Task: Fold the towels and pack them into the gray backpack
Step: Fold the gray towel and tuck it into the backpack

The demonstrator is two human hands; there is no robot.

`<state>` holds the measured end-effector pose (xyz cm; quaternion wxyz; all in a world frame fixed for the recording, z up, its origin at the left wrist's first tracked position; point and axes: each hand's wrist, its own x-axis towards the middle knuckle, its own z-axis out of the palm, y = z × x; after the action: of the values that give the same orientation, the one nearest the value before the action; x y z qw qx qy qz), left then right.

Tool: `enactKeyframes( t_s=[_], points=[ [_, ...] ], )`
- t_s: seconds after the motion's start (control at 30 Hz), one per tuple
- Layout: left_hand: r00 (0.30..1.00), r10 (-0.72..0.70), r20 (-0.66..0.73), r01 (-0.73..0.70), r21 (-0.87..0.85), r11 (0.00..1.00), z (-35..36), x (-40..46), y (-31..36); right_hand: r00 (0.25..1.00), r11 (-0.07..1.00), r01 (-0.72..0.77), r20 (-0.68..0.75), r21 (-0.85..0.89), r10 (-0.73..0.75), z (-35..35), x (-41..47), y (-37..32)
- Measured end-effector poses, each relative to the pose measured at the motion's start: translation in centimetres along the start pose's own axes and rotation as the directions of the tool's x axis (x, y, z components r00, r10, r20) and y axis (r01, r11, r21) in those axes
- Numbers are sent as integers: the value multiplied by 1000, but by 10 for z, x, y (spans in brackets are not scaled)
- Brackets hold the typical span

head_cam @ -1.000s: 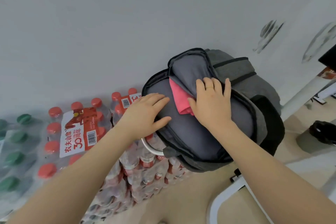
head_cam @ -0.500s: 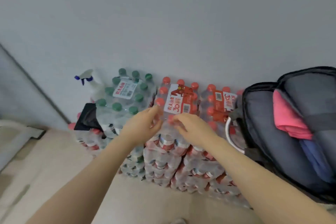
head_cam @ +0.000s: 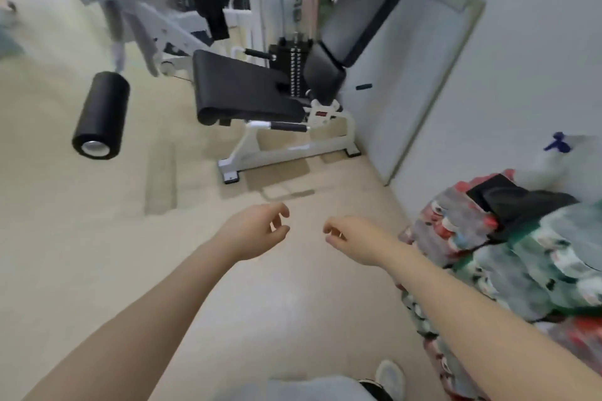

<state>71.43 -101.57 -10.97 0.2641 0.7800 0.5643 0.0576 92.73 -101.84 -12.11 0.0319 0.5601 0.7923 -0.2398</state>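
Both hands hang out in front of me over the pale beige floor (head_cam: pixel 97 238), holding nothing. On my feed the left hand (head_cam: pixel 257 231) has its fingers loosely curled, thumb and forefinger apart, palm turned toward the other hand. Just beside it, not touching, the right hand (head_cam: pixel 351 238) is curled the same relaxed way, fingertips pointing left. Two bare forearms run back to the near corners of the view.

I can see neither the gray backpack nor any towel from this angle, so I cannot say how they look or where they lie.

At the far centre stands a white-framed gym machine with black padded seat and backrest (head_cam: pixel 260 91); its black weight stack (head_cam: pixel 291 72) sits between seat and backrest. To the far left a black foam roller pad with a silver end cap (head_cam: pixel 101 114) hangs off a white arm of the frame. Behind the machine a light gray door panel (head_cam: pixel 423 81) leans against the gray wall (head_cam: pixel 537 42).

On the right, near the wall, shrink-wrapped packs of bottled water with red and green caps (head_cam: pixel 521 264) are stacked on the floor; they are blurred. A black folded item (head_cam: pixel 511 202) lies on top of them, and beyond it a clear spray bottle with a blue trigger (head_cam: pixel 557 153) stands.

At the near bottom edge I make out light gray fabric and a white shoe (head_cam: pixel 389 374).
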Motion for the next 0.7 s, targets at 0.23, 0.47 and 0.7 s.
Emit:
enactKeyframes(
  t_s=[0.23, 0.47, 0.7],
  points=[
    [916, -367, -165, 341, -167, 925, -55, -89, -165, 949, 951, 300, 125, -71, -290, 24, 131, -159],
    [797, -547, -259, 476, -288, 831, -114, -97, -299, 857, 856, 499, 221, -134, -465, 35, 270, -289],
    [757, -597, -268, 503, -345, 793, -239, -37, -452, 854, 855, 504, 216, -121, -473, 12, 455, -413]
  ],
)
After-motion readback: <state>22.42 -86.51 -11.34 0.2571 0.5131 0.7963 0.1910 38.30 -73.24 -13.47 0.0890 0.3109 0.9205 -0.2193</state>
